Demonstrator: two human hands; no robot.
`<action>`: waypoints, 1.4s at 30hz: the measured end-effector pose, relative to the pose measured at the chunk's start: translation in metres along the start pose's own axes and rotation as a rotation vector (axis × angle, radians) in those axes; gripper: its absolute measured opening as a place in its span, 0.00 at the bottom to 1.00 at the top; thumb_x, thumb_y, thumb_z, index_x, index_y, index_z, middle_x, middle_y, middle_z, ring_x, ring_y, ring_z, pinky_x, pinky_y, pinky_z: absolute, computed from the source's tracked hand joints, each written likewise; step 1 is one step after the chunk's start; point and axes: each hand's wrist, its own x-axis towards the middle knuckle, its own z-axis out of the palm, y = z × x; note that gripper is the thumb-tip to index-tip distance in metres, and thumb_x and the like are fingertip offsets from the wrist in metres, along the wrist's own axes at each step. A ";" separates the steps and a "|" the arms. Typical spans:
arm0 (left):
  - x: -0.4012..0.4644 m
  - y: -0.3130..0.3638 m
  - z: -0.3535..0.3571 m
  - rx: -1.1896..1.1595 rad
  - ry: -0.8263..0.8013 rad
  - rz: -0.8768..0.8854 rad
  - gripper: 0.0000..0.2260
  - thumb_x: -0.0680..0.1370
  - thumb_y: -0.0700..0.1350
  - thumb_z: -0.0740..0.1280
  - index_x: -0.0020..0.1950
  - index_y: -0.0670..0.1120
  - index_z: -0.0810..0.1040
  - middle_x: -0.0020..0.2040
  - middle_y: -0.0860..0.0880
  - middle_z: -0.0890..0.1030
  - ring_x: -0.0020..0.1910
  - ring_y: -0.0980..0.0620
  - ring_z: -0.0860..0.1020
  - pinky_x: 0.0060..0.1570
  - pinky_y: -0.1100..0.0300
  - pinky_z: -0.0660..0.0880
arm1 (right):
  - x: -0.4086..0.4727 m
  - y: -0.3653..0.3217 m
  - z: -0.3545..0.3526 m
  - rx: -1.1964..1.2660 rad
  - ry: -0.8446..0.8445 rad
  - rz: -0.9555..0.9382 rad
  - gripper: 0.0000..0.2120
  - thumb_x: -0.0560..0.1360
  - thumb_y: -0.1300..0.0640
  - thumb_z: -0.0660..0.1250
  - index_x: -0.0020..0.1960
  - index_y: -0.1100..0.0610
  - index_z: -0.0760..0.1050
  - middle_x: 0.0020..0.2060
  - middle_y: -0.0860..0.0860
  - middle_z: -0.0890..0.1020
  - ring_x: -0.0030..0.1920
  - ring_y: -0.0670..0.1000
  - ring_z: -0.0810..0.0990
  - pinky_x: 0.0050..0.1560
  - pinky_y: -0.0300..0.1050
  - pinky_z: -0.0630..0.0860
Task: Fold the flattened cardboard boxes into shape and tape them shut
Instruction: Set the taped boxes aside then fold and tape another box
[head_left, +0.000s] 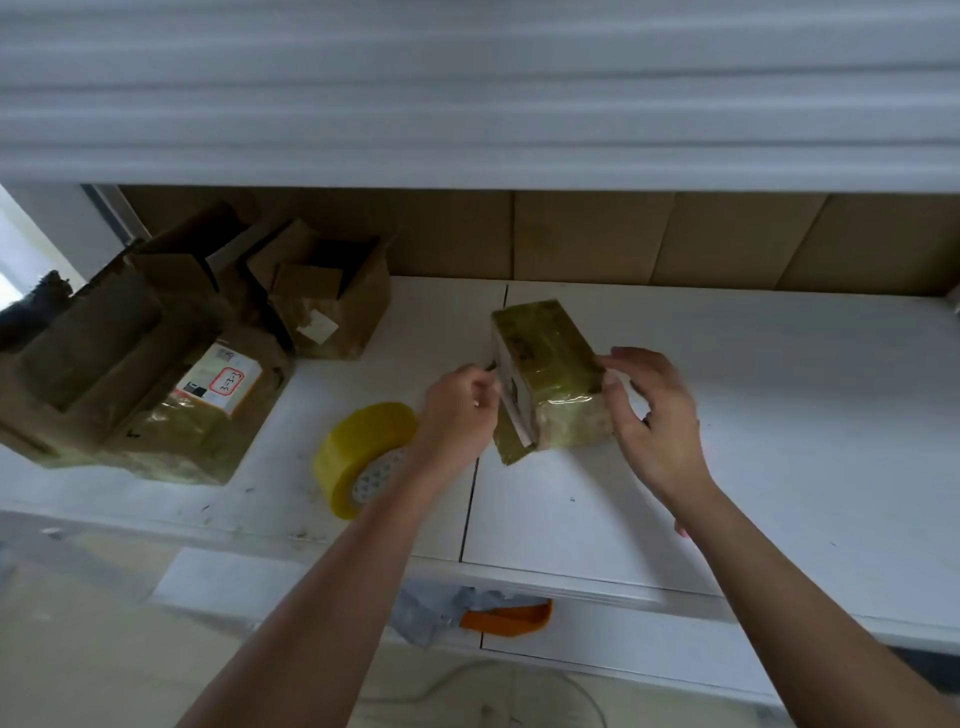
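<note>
White panels make up the surface (571, 519) we work at, with flat cardboard sheets (675, 239) standing along its far edge under a white shelf (467, 104). Our small box (545, 374), wrapped in glossy tape, sits on the surface at the middle, tilted, one corner pointing near. Our left hand (460, 410) is at the box's left face, fingers (485, 387) curled together and pinching something thin there; we cannot tell what it is, whether tape end or label edge. Our right hand (654, 415) is at the box's right end, thumb touching the near right corner, the other fingers loosely spread and curved, not clamped on the box. Just left of our left wrist a yellow tape roll (358, 457) stands on edge. At the far left lie a large taped parcel (171, 410) with a white label and an open carton (332, 296) behind it. Below the surface's near edge an orange object (511, 618) shows.
</note>
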 end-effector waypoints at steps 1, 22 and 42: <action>0.000 0.003 0.008 -0.089 -0.036 -0.093 0.10 0.82 0.49 0.62 0.54 0.46 0.79 0.48 0.51 0.81 0.44 0.58 0.78 0.42 0.64 0.75 | 0.001 0.005 0.001 0.081 -0.060 0.072 0.10 0.80 0.62 0.62 0.55 0.59 0.81 0.54 0.51 0.80 0.56 0.50 0.77 0.54 0.41 0.75; -0.014 0.002 0.055 -0.867 -0.027 -0.513 0.09 0.82 0.38 0.62 0.55 0.32 0.78 0.49 0.40 0.82 0.46 0.48 0.80 0.57 0.53 0.76 | 0.003 0.045 0.012 0.284 -0.247 0.174 0.02 0.77 0.55 0.69 0.49 0.49 0.80 0.44 0.46 0.82 0.42 0.43 0.80 0.44 0.49 0.81; -0.014 0.002 0.062 -0.819 0.154 -0.471 0.10 0.72 0.35 0.74 0.49 0.45 0.80 0.49 0.46 0.83 0.46 0.51 0.82 0.41 0.63 0.79 | 0.009 0.067 -0.004 0.598 -0.402 0.346 0.11 0.77 0.61 0.68 0.54 0.46 0.81 0.37 0.56 0.79 0.38 0.58 0.77 0.48 0.43 0.81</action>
